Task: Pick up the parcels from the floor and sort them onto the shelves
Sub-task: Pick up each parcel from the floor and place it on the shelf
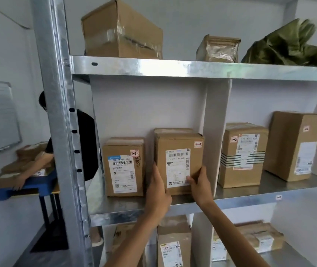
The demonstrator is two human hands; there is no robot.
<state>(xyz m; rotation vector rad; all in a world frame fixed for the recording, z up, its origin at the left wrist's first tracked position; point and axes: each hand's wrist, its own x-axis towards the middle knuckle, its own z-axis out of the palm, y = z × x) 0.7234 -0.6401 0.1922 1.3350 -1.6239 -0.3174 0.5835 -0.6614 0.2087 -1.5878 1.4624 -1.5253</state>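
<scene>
Far left: a second person (87, 145) bends over a heap of parcels (26, 158), well apart from the rack.
Middle shelf, left bay: one labelled parcel (124, 168) stands upright, already in its place.
Left grip (158, 191): it holds the lower left edge of the held parcel (178, 157), with the fingers curled round the side.
Task's thing: the held parcel stands upright in the same bay, just right of the labelled parcel and near the white divider (217, 122). Its base seems to be on the middle shelf (250, 201), but the hands hide part of the lower edge.
Right grip (200, 185): it holds the lower right corner of this parcel, with the thumb on the front label.
Middle shelf, right bay: a striped parcel (242, 155) and a taller parcel (292, 145) stand there.
Top and lower shelves: more boxes and a green bag (292, 43) above, and further parcels (174, 243) below.
Done, in my judgement: many parcels are sorted, and this one is almost placed. The hands only need to let it go.
Left to do: I cannot tell, because the floor is not in view.
</scene>
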